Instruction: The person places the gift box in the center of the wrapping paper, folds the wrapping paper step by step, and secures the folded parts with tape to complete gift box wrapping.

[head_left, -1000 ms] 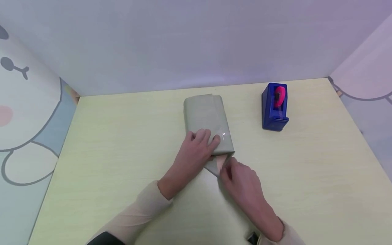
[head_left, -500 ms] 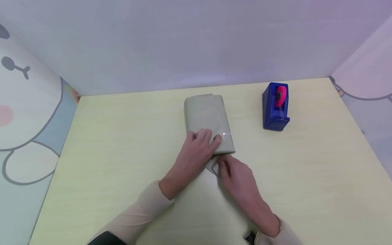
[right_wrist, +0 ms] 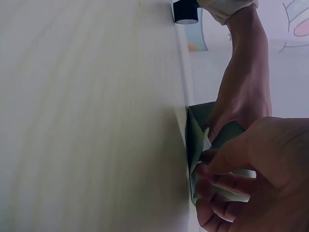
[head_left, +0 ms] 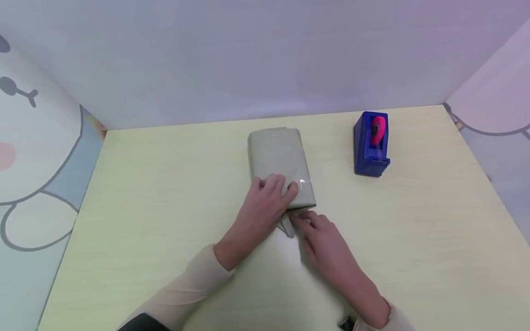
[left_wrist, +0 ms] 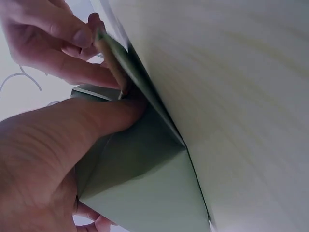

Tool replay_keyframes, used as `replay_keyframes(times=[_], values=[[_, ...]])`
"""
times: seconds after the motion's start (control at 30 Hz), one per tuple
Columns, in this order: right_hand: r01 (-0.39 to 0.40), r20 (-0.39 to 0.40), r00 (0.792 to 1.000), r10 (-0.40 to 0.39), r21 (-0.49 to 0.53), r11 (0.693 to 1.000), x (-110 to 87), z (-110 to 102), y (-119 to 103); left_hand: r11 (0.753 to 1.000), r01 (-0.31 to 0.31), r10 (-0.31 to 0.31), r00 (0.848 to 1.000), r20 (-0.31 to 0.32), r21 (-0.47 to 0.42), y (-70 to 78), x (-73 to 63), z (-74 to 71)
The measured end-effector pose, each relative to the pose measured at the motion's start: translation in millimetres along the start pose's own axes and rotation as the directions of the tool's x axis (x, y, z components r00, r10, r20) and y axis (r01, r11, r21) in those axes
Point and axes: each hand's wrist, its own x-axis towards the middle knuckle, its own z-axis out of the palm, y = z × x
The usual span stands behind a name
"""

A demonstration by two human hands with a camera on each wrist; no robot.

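Note:
A package wrapped in grey-green paper (head_left: 275, 154) lies on the table, a strip of shiny clear tape (head_left: 303, 185) near its right edge. My left hand (head_left: 261, 214) holds its near end, bent fingers on top and thumb tucked against the end folds, as the left wrist view shows. From that end a pointed paper flap (head_left: 287, 226) sticks out toward me. My right hand (head_left: 325, 241) pinches the flap's side at the fold, fingertips just below the package's near edge. In the right wrist view, the right hand (right_wrist: 260, 164) partly hides the flap.
A blue tape dispenser (head_left: 371, 145) with a pink roll core stands at the back right of the pale wooden table (head_left: 157, 184). Behind the table rises a plain wall (head_left: 248, 59). Cartoon-printed panels (head_left: 37, 151) flank it.
The right fingers have folded the flap's right side inward, hiding its pale inside and narrowing it to a point. The left hand and package have stayed in place.

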Motion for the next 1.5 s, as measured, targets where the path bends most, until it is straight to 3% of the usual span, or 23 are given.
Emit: replay_keyframes(times=[0.3, 0.53, 0.63, 1.0, 1.27, 1.5], values=[[0.056, 0.037, 0.998, -0.050, -0.158, 0.986, 1.9, 0, -3, 1.000, -0.015, 0.015, 1.000, 0.025, -0.006, -1.3, 1.5, -1.2], [0.087, 0.046, 0.996, -0.080, -0.204, 0.975, 0.9, 1, -2, 0.980, -0.036, 0.044, 0.998, 0.036, -0.193, -15.4, -1.0, -6.3], [0.086, 0.061, 0.995, -0.074, -0.222, 0.971, 1.2, 3, -4, 0.973, -0.048, 0.054, 0.998, 0.022, -0.227, -18.2, -2.8, -7.0], [0.069, 0.068, 0.996, -0.053, -0.262, 0.963, 1.1, 4, -8, 0.990, -0.026, 0.027, 1.000, 0.010, -0.137, -9.5, -2.7, -1.0], [0.074, 0.045, 0.997, -0.064, -0.258, 0.963, -3.8, 3, -12, 0.991, -0.010, 0.007, 1.000, -0.021, -0.134, -5.8, -3.3, -1.5], [0.047, 0.043, 0.998, -0.037, -0.281, 0.959, -5.2, 7, -15, 0.996, -0.010, 0.011, 1.000, 0.009, -0.085, -4.8, -4.2, -1.8]])
